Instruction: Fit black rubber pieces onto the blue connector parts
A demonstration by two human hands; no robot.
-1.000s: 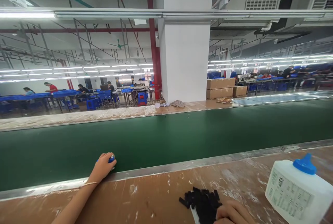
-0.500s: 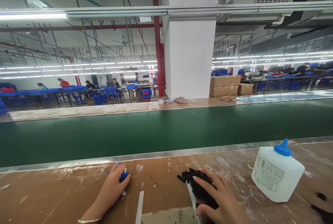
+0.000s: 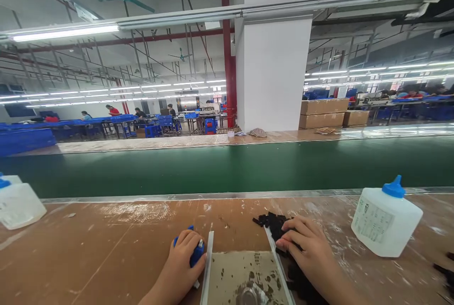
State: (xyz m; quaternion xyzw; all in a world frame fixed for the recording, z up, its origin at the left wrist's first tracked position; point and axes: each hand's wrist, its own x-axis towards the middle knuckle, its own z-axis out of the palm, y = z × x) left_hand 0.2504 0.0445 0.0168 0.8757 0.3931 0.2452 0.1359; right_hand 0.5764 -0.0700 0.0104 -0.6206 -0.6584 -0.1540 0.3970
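Observation:
My left hand [image 3: 184, 257] is wrapped round a small blue object [image 3: 197, 254] with a whitish part; most of it is hidden by the fingers. Beside it lies a tan board [image 3: 234, 272], spotted with dark wet marks and flanked by two white strips. A round clear item [image 3: 248, 295] sits on its near part. To the right of the board is a heap of small black strips [image 3: 271, 222]. Over this heap my right hand [image 3: 305, 243] has its thumb and fingers drawn together in a pinch on a black strip, which the fingers largely cover.
A white bottle with blue nozzle [image 3: 386, 220] stands at the right, and more such bottles [image 3: 19, 205] at the left edge. Black pieces [image 3: 445, 272] lie far right. Beyond the brown work surface [image 3: 106, 248] runs a green belt [image 3: 198, 170]. People work at distant tables.
The view has swung left and bottles appear at the left edge. My right fingers, spread over the black heap before, have come together. The left hand keeps the blue object.

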